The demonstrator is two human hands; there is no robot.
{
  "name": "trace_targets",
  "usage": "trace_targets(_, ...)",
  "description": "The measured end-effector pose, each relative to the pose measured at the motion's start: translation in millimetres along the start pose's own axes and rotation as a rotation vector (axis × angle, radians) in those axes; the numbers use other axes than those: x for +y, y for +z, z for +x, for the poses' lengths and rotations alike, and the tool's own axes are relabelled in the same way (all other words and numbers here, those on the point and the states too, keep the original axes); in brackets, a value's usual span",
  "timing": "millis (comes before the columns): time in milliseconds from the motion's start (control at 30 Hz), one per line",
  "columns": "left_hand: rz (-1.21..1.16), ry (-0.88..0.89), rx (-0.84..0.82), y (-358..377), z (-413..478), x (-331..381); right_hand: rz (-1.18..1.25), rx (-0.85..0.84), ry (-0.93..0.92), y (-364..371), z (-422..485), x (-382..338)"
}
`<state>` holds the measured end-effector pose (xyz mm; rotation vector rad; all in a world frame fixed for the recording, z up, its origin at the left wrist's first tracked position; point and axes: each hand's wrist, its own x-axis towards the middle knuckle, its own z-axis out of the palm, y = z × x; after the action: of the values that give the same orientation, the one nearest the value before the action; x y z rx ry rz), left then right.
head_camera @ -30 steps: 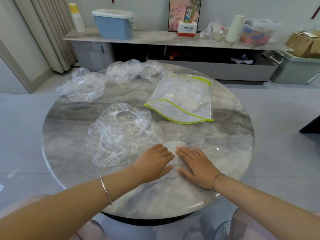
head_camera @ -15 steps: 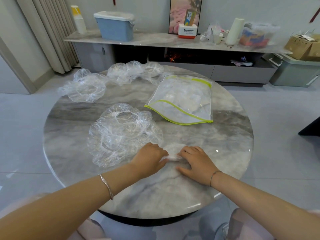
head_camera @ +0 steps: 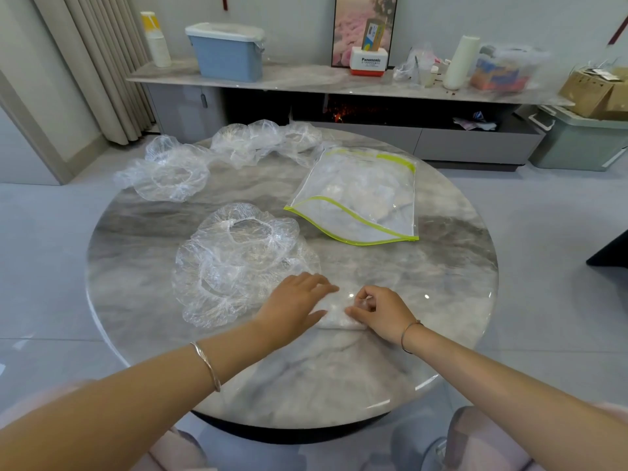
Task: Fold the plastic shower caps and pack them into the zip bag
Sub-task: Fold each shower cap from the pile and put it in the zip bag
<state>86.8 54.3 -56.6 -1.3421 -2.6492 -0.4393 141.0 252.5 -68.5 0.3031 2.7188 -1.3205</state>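
A small folded clear shower cap [head_camera: 338, 312] lies on the round marble table [head_camera: 441, 283] near its front edge. My left hand [head_camera: 295, 305] rests on the cap's left part, fingers flat. My right hand [head_camera: 382, 311] pinches its right edge with curled fingers. A pile of unfolded clear caps [head_camera: 234, 263] sits just left of my hands. Farther back lie another loose cap [head_camera: 170, 175] and several more caps [head_camera: 265, 141]. The clear zip bag [head_camera: 360, 198] with a yellow-green rim lies right of centre, folded caps inside.
A long low sideboard [head_camera: 306, 79] stands behind the table with a blue lidded bin [head_camera: 227, 51], a white box, a paper roll and other clutter. Curtains hang at the left. A grey-green storage tub [head_camera: 581, 141] sits on the floor at right.
Both hands went from lying flat on the cap to gathering it; my right hand's fingers have curled and now pinch the cap's right edge, and the cap is folded smaller.
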Motion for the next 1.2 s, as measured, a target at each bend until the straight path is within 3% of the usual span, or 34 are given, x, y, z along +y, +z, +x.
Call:
trace_targets(67, 0.114, 0.225, 0.035, 4.0, -0.2, -1.3, -0.028, 0.003, 0.016, 0.8, 1.4, -0.5)
trace_targets(133, 0.137, 0.292, -0.062, 7.7, -5.5, -0.7, -0.055, 0.015, 0.008, 1.3, 2.3, -1.0)
trace_targets(300, 0.134, 0.232, -0.372, 6.9, -16.3, -2.7, -0.050, 0.026, 0.017, 0.2, 2.8, 1.5)
trace_targets(433, 0.076, 0.203, -0.428, 4.9, -16.6, 0.8, -0.035, 0.057, 0.055, -8.7, 0.2, 6.4)
trace_targets(533, 0.075, 0.213, -0.369, 6.8, -17.6, -0.4, -0.083, 0.101, 0.062, -16.5, -4.0, 10.9)
trace_targets(667, 0.015, 0.126, -0.425, 0.0, -18.1, 7.6, -0.230, 0.168, -0.176, -23.7, -12.9, 5.1)
trace_targets(767, -0.135, 0.015, -0.471, -9.3, -17.2, 14.9, -0.345, 0.093, -0.432, -21.6, -22.9, -6.5)
trace_targets(867, -0.375, -0.156, -0.525, -14.6, -17.6, 14.7, -0.436, -0.030, -0.464, -15.7, -33.4, -8.4)
trace_targets(1000, -0.554, -0.251, -0.556, -17.2, -14.3, 14.7, -0.523, -0.119, -0.463, -11.3, -36.2, -3.5)
trace_targets(1067, -0.520, -0.251, -0.558, -19.8, -13.4, 14.5, -0.557, -0.127, -0.465, -10.7, -33.7, -2.8)
trace_targets(1200, -0.161, -0.101, -0.532, -18.5, -10.7, 6.4, -0.558, -0.098, -0.480, -5.6, -29.5, -3.6)
